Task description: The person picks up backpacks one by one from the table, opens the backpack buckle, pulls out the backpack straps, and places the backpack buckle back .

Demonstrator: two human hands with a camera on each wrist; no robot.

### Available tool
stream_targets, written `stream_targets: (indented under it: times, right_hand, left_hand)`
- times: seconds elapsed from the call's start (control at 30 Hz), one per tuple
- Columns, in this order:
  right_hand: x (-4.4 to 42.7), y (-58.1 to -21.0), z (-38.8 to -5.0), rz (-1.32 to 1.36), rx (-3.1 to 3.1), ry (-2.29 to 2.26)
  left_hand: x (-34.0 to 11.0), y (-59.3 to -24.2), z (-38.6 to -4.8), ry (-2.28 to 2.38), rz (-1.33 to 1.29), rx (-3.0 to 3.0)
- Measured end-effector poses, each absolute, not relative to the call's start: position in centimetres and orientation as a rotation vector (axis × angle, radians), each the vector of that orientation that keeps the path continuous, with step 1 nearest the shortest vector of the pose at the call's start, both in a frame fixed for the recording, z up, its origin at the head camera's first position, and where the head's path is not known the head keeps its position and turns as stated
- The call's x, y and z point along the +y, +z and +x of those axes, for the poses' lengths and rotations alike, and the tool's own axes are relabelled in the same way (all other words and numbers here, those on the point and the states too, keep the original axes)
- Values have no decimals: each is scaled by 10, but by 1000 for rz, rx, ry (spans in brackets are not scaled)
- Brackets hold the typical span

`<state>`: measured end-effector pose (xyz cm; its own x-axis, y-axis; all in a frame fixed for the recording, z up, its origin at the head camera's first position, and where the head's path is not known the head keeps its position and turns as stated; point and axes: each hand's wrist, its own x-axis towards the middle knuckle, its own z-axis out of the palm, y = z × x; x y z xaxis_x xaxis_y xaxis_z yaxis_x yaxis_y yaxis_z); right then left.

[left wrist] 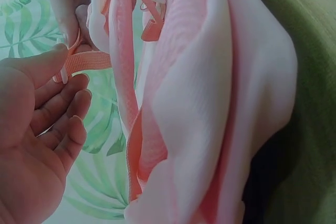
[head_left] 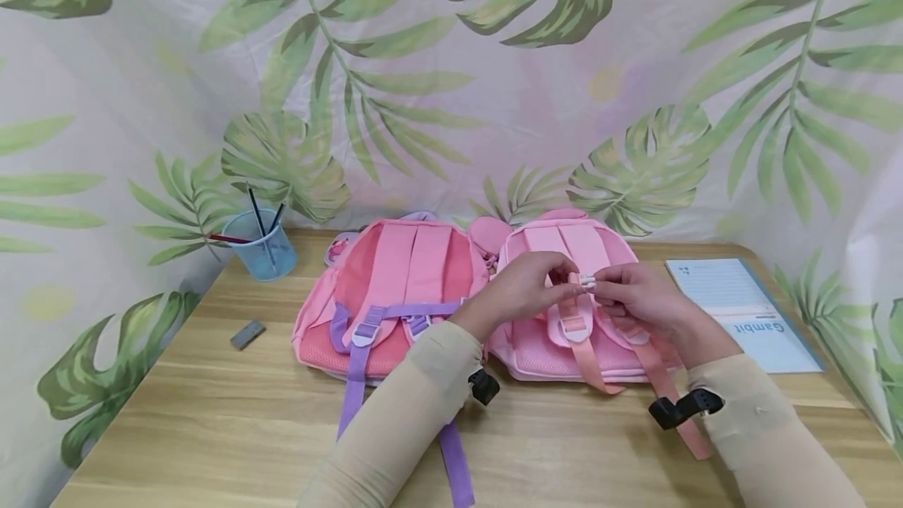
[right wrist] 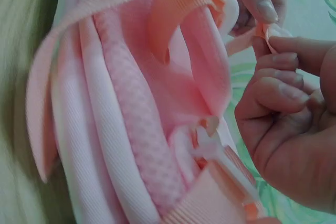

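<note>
Two pink backpacks lie side by side, straps up, in the head view. Over the right backpack (head_left: 536, 347), a white buckle (head_left: 587, 281) on an orange strap (left wrist: 89, 61) is pinched between both hands. The left hand (head_left: 525, 288) holds the buckle's left side by thumb and fingers; the right hand (head_left: 645, 296) pinches its right side with thumb and index finger. In the right wrist view the right hand (right wrist: 294, 103) has its other fingers curled. The left hand (left wrist: 37, 114) shows its other fingers half bent. Whether the buckle is joined, I cannot tell.
The left backpack (head_left: 324, 288) has purple straps (head_left: 356, 382) hanging over the table's front. A blue mesh cup (head_left: 266, 253) with pencils and a grey eraser (head_left: 248, 335) are at left. A notebook (head_left: 748, 312) lies at right. Behind hangs a leaf-patterned cloth (head_left: 522, 100).
</note>
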<state>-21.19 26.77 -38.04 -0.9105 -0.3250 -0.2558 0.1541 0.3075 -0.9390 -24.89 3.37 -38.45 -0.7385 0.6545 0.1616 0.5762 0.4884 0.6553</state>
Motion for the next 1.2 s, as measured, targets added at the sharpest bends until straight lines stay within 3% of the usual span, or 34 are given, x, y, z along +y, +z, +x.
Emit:
stream_targets:
  times: [0.33, 1.2]
  right_hand:
    - [282, -375, -210, -129, 2157, -1568]
    - [265, -379, -212, -31, 1945, -1769]
  left_hand:
    - [33, -385, -248, 1150, 1070, 2579]
    - [35, -388, -248, 1129, 1137, 2608]
